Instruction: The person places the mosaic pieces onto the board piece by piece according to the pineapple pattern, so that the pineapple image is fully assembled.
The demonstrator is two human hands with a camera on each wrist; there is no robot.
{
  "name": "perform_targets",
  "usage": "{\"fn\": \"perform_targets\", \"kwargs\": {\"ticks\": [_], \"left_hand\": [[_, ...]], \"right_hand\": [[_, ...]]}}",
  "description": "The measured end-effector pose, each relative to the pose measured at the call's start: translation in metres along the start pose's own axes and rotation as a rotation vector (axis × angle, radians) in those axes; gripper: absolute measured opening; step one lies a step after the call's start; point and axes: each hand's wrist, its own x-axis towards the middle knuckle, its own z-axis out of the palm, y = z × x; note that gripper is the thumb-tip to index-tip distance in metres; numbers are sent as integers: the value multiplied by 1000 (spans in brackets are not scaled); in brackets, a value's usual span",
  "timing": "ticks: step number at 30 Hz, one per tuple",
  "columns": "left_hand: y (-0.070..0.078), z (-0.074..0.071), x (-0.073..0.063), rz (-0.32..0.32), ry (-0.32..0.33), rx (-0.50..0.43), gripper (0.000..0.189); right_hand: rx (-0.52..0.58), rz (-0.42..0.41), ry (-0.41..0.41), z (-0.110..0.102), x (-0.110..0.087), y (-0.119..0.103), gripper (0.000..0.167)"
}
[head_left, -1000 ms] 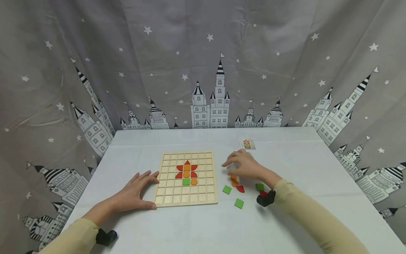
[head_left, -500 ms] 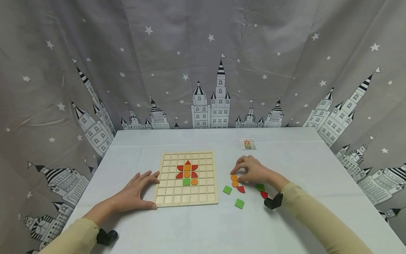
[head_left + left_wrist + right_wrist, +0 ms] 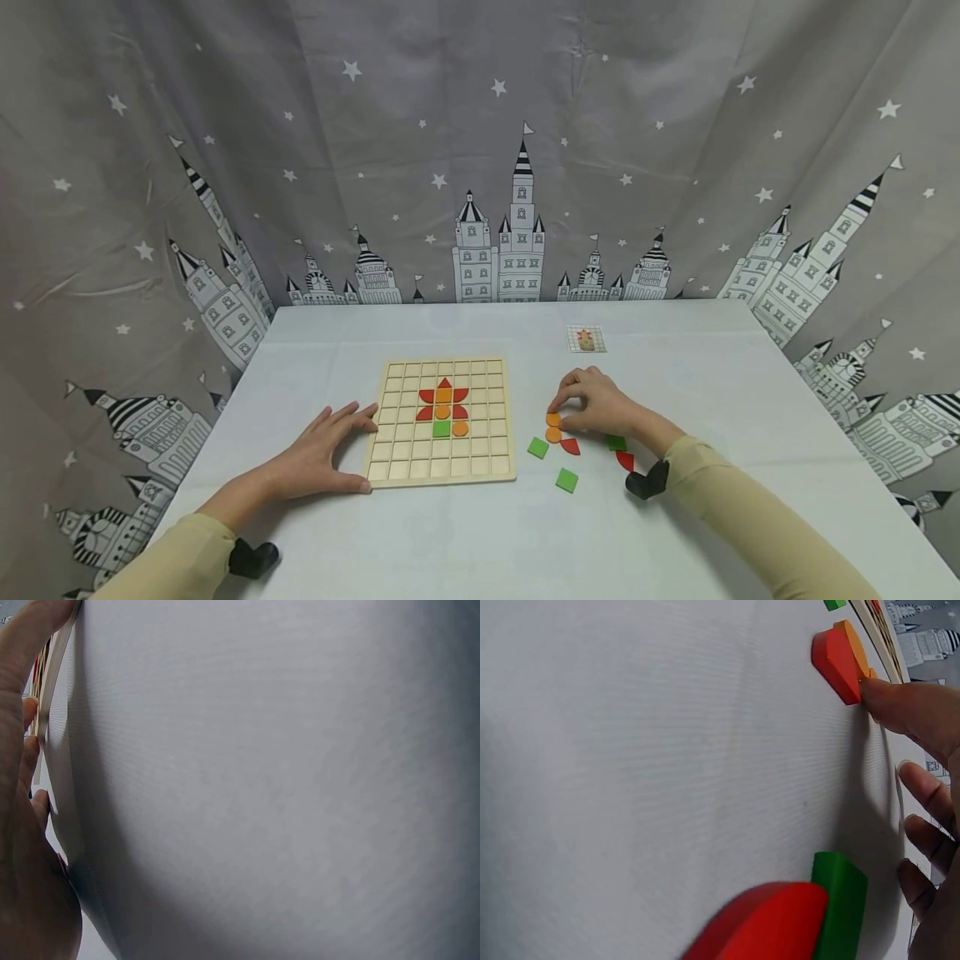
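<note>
My left hand (image 3: 318, 454) lies with fingers spread at the left side of a wooden grid board (image 3: 480, 467), its thumb at the near left corner. On the board are several red pieces (image 3: 444, 384), an orange square (image 3: 443, 396), two orange discs (image 3: 460, 428) and a green square (image 3: 441, 429). To the board's right, my right hand (image 3: 596, 404) pinches an orange disc (image 3: 553, 419) between thumb and index finger, low at the table. Another orange disc (image 3: 552, 435) touches it on the near side. In the right wrist view, the thumb partly hides the discs behind a red piece (image 3: 835, 664).
Near the right hand lie loose green squares (image 3: 537, 448), a red quarter-circle (image 3: 570, 447) and another red piece (image 3: 625, 460) against a green one (image 3: 616, 442). A small pattern card (image 3: 586, 339) lies farther back. A grey castle-print curtain (image 3: 360, 167) stands behind the white table.
My right hand came down and toward me onto the orange discs, and thumb and index finger closed on the far one. The near disc shifted slightly left. The left hand stayed put.
</note>
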Motion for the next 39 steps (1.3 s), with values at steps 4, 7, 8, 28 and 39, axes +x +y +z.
{"fn": "perform_targets", "kwargs": {"ticks": [4,7,8,28,39], "left_hand": [[0,0,0,1,-1,0,85],[1,0,0,1,-1,2,85],[1,0,0,0,-1,3,86],[4,-2,0,-16,-8,18,87],[4,-1,0,-39,-18,18,88]], "right_hand": [[-25,-33,28,1,0,0,18],[-44,-47,43,3,1,-1,16],[-51,-52,48,3,1,-1,16],[-82,-171,152,11,13,-25,9],[-58,-337,98,38,57,-97,12]]}}
